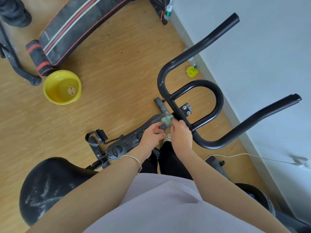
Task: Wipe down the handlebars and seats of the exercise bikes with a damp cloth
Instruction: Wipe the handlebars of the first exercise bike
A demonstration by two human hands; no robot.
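Cloth [166, 121]: one small, crumpled rag, pale green and grey, bunched at the centre of the view, just beside the middle clamp of the handlebars [218, 98]. Both hands hold it. The left hand [152, 136] comes in from 7 o'clock, and its fingers [159, 132] pinch the darker lower end. The right hand [180, 134] comes in from 5 o'clock, its fingers [175, 126] curled round the green upper end. The picture is blurred here, so the exact grip is unclear.

The handlebars are one set of smooth black tube at 2 to 3 o'clock, with two long ends reaching toward the white wall [269, 47] and one rounded inner loop. One seat [50, 187] lies at 7 o'clock; it is black, rounded and streaked with white dust. A thin metal bracelet [134, 161] circles the left wrist.

On the wooden floor [117, 64], one round yellow plastic bowl [62, 87] sits at 9 to 10 o'clock. One padded black bench [80, 26] with red and white stripes lies at 11 o'clock. One white cable [235, 155] trails along at 4 o'clock.
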